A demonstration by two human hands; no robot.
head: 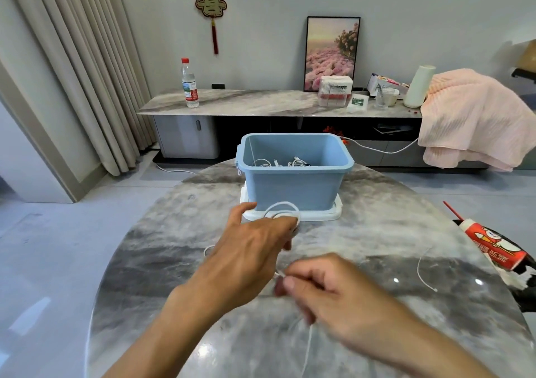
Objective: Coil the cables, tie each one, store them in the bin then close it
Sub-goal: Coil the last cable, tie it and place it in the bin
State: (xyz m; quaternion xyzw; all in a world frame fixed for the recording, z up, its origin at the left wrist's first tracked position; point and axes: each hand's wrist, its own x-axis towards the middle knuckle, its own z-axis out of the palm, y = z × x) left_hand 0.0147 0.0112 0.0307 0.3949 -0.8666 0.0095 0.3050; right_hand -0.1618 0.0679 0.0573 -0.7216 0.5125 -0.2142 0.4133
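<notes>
A blue plastic bin stands open on the round marble table, resting on its white lid. Several coiled white cables lie inside it. My left hand holds a small coil of white cable just in front of the bin, loops showing above my fingers. My right hand, nearer to me, pinches the same cable's free end; the rest of it trails down toward the table's near edge. A thin white tie lies loose on the table at the right.
A red and white tube lies at the table's right edge. Behind the table runs a low marble cabinet with a water bottle, a framed picture, boxes and a pink blanket. Curtains hang at the left.
</notes>
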